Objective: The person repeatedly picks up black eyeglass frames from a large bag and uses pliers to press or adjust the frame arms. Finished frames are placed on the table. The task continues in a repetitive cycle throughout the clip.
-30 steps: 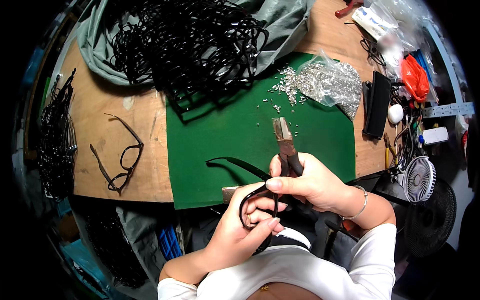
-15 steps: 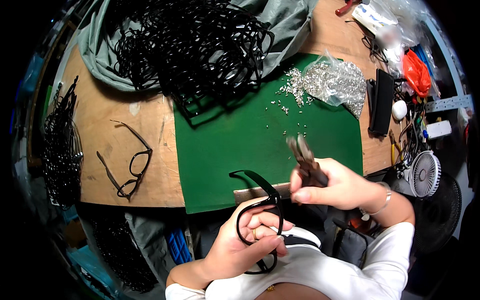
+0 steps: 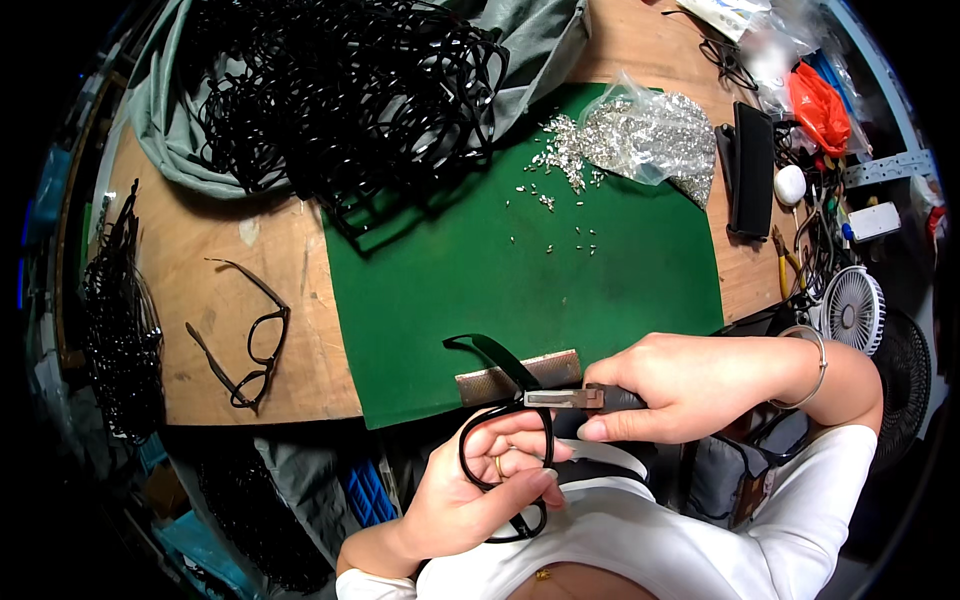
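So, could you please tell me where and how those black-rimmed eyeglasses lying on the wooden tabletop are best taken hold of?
I'd pinch the black-rimmed eyeglasses at their bridge, coming from the right, across the flat green mat: the rimmed front faces roughly that way. Both slim temples spread toward the upper left, so gripping one alone would likely let the eyeglasses swing.

The counter [image 3: 310,370] is bright — glints speckle the black heap [image 3: 350,110] toward its far edge — surroundings bowed, fading to black.

pliers [image 3: 575,399] — right of frame [image 3: 549,435] | bag [image 3: 645,137] — on mat [image 3: 450,290], behind both
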Motion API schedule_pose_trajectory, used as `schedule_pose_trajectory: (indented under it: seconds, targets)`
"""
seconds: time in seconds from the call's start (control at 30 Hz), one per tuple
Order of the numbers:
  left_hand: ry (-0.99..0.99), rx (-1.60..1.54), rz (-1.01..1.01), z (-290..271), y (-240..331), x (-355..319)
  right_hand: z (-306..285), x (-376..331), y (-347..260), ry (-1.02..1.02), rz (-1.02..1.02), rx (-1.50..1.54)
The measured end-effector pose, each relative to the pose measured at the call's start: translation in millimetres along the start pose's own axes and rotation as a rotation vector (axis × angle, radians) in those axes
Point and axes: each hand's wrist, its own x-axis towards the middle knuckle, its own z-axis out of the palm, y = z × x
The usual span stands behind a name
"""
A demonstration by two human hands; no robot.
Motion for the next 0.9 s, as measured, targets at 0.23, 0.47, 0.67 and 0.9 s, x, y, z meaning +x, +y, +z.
schedule_pose_trajectory:
  seconds: [0.23,0.47,0.67,0.9]
  targets:
    - [0.032,-0.03,0.04,4.9,-8.7,1.7,18.9,0.3,12.0,0.288,-0.042,-0.315]
    - [0.022,-0.031,-0.004,7.6,1.7,4.2,-21.3,-1.8,24.5,-0.043,-0.047,0.037]
    - [0.047,-0.061,0.011,7.6,11.2,1.5,10.6,40.9,75.0,0.575,-0.144,-0.155]
    - [0.57,0.743,0.385,-48.9,31.4,-3.0,20.2,44.0,71.6,0.578,-0.134,-0.23]
